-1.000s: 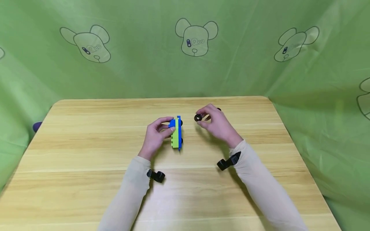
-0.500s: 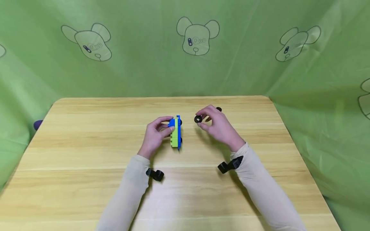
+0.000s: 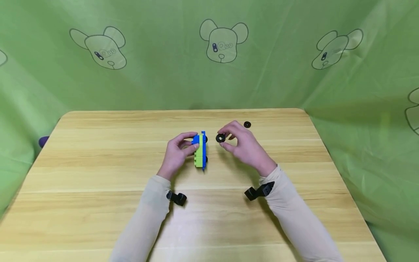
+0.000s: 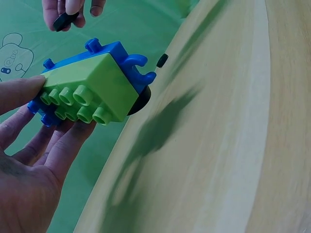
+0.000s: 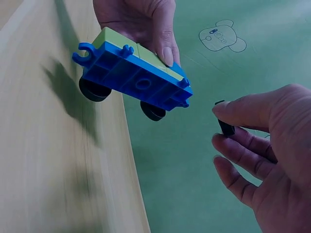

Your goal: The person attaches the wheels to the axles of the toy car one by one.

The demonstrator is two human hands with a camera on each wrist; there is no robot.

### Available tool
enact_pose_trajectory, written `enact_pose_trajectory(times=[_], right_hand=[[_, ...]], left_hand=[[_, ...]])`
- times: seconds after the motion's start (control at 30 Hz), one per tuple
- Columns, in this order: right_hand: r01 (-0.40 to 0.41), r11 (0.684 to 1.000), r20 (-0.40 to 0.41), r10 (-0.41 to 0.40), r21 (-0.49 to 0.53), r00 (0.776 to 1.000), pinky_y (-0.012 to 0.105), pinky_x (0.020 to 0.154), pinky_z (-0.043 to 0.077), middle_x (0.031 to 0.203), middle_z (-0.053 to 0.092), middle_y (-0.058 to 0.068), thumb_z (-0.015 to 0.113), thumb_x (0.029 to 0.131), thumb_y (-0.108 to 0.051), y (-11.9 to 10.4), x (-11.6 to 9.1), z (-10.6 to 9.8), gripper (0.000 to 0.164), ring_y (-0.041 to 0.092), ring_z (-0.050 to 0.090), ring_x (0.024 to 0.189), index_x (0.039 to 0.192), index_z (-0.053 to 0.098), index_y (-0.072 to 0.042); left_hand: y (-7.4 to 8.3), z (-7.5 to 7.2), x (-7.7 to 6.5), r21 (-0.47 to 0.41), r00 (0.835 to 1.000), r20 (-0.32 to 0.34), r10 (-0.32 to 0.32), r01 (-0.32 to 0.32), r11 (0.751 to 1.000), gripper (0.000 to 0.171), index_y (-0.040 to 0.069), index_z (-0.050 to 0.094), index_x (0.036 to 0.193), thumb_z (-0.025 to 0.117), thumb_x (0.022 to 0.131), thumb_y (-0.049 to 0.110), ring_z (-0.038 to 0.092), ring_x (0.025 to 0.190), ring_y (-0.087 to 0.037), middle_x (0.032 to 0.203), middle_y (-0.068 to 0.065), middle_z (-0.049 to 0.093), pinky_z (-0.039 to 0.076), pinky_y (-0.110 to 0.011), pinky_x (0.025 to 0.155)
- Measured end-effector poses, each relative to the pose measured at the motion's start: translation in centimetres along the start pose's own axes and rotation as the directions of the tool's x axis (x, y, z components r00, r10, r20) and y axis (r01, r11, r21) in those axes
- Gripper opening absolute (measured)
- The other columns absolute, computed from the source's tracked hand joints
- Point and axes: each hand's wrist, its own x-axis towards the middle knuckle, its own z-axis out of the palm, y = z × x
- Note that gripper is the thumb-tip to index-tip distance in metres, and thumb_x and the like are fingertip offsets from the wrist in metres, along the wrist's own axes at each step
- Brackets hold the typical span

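My left hand [image 3: 176, 153] grips a toy car [image 3: 200, 151] built of lime-green and blue bricks, held tilted on its side above the table. In the right wrist view its blue underside [image 5: 141, 82] faces the camera, with two black wheels [image 5: 95, 90] along one side and bare axle stubs [image 5: 127, 50] on the other. Green studs [image 4: 82, 95] show in the left wrist view. Just right of the car, my right hand [image 3: 243, 145] pinches a loose black wheel [image 3: 220, 138] between thumb and fingertips; a small gap separates it from the car.
Another black wheel [image 3: 247, 124] lies on the wooden table [image 3: 98, 218] behind my right hand, near the far edge. A green curtain [image 3: 163, 83] with mouse-head drawings hangs around the table's back and sides.
My right hand has moved slightly left and toward me with its wheel, nearing the car. The wheel on the table now shows fully. The left hand keeps its hold, almost still.
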Motion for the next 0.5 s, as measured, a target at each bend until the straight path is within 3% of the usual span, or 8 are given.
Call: enact_pose_trajectory(times=[0.5], right_hand=[[0.02,1.0,0.005,-0.02,0.016,1.0,0.035,0.085,0.053,0.112,0.059,0.006,0.077,0.084,-0.003,-0.8,-0.1,1.3,0.034,0.021,0.059,0.094,0.115,0.063,-0.001]], left_hand=[[-0.4,0.4,0.1,0.017,1.0,0.006,0.018,-0.018,1.0,0.039,0.009,0.066,0.125,0.071,0.088,-0.001,0.06,0.102,-0.027,0.12,-0.01,0.06,0.057,-0.037,0.085]])
